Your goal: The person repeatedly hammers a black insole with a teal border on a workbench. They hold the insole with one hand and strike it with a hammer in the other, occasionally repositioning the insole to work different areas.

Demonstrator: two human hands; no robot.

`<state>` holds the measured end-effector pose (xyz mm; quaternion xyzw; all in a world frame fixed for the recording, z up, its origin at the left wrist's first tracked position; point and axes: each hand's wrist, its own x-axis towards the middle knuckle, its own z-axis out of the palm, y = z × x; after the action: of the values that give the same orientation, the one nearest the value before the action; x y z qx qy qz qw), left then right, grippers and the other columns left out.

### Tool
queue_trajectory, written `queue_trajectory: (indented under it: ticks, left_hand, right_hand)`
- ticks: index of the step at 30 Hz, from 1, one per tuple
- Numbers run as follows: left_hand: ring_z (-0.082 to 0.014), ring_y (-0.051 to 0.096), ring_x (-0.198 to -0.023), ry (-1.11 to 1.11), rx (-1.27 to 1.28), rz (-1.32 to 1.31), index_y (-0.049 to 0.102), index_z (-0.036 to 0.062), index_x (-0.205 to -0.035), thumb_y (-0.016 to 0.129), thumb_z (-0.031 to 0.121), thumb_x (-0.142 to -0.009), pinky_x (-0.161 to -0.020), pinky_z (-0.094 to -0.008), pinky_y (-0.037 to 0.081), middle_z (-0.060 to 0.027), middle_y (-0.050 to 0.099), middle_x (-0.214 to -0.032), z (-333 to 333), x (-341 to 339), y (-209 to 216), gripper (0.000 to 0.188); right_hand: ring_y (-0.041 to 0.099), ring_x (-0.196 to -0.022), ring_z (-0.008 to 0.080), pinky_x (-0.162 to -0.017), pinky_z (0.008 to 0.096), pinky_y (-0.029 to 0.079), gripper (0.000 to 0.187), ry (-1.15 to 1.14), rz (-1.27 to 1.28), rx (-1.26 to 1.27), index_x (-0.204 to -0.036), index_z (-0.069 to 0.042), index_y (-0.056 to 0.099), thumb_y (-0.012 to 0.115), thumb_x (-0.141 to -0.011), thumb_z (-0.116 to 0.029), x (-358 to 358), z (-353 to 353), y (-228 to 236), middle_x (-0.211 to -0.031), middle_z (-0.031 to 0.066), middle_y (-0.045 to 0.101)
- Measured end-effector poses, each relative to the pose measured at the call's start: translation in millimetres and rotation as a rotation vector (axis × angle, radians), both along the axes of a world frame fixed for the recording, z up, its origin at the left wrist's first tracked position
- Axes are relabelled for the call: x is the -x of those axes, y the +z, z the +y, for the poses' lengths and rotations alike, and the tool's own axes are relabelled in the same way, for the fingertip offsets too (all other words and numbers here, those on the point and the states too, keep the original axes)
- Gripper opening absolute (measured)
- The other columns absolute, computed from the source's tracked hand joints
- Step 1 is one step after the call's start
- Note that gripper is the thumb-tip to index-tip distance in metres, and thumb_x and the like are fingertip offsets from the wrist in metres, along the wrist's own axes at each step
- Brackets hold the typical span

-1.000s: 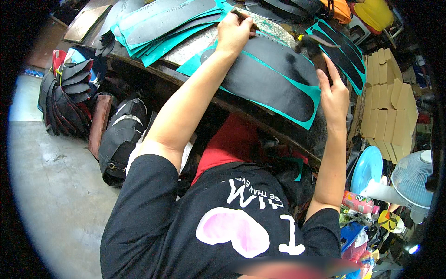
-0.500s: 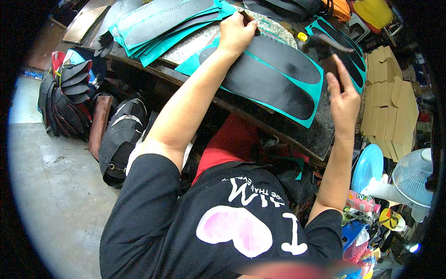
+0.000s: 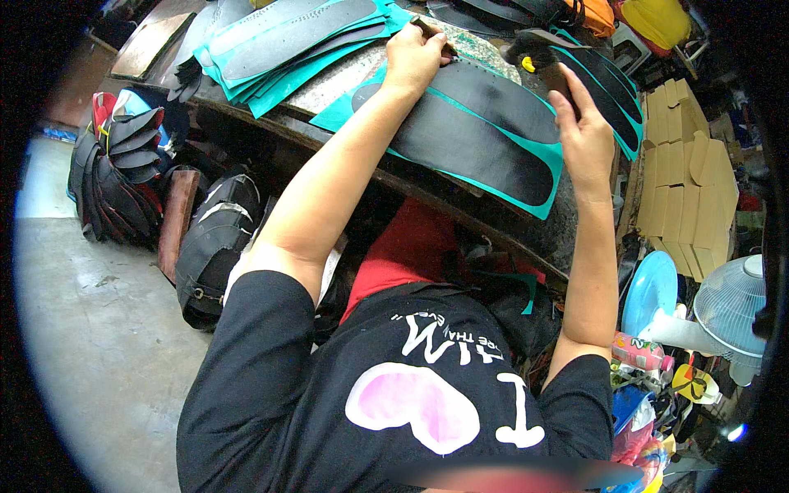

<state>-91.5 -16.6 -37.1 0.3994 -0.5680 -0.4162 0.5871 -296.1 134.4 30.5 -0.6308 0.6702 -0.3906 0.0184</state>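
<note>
My left hand (image 3: 413,62) is closed around a short dark punch-like tool (image 3: 424,29) at the far edge of a teal sheet (image 3: 538,205) with two black sole shapes on it. The nearer black sole (image 3: 468,148) lies flat; the farther sole (image 3: 501,94) has a row of small marks along its far edge, beside the tool. My right hand (image 3: 588,140) grips the dark handle of a hammer (image 3: 552,78), held over the sheet's right end. The hammer's long head (image 3: 559,38) points across, apart from the tool in my left hand.
A stack of similar teal sheets (image 3: 263,97) lies left of my left hand, and more sheets (image 3: 629,135) lie at the right. A small yellow object (image 3: 528,64) is near the hammer. Cardboard boxes (image 3: 686,181) and a fan (image 3: 731,304) stand beyond the table's right side.
My right hand and the hammer have moved left and away from me, toward my left hand. The left hand and the sheet have shifted only slightly.
</note>
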Motion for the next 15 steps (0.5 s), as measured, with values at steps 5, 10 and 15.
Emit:
queue_trajectory:
  ticks: [5,10,15]
  left_hand:
    - [-0.0248,0.072,-0.072,0.074,0.121,-0.421,0.068,0.0004,-0.088,0.070,0.019,-0.085,-0.068,-0.0359,0.057,-0.0181,0.071,-0.081,-7,-1,-6,0.019]
    - [-0.0359,0.069,-0.079,0.127,0.460,-0.711,0.064,0.0040,-0.094,0.068,0.020,-0.085,-0.073,-0.0447,0.054,-0.0210,0.068,-0.077,5,9,1,0.019]
    - [-0.0389,0.068,-0.072,0.229,0.546,-0.795,0.061,0.0029,-0.097,0.063,0.016,-0.086,-0.069,-0.0446,0.055,-0.0220,0.067,-0.075,9,23,0,0.018]
  right_hand:
    - [0.052,-0.060,0.0079,-0.058,0.0277,0.046,0.040,0.116,-0.041,0.207,-0.134,-0.022,0.061,0.065,-0.095,-0.032,5,18,38,-0.081,0.0057,0.067]
    - [0.053,-0.064,0.0031,-0.056,0.0190,0.045,0.041,0.191,-0.213,0.459,-0.136,-0.019,0.059,0.065,-0.096,-0.020,-19,22,56,-0.076,-0.0002,0.063]
    - [0.070,-0.077,0.0295,-0.067,0.0365,0.053,0.039,0.031,0.033,0.062,-0.132,-0.028,0.060,0.059,-0.096,-0.042,-14,11,11,-0.093,0.0133,0.072]
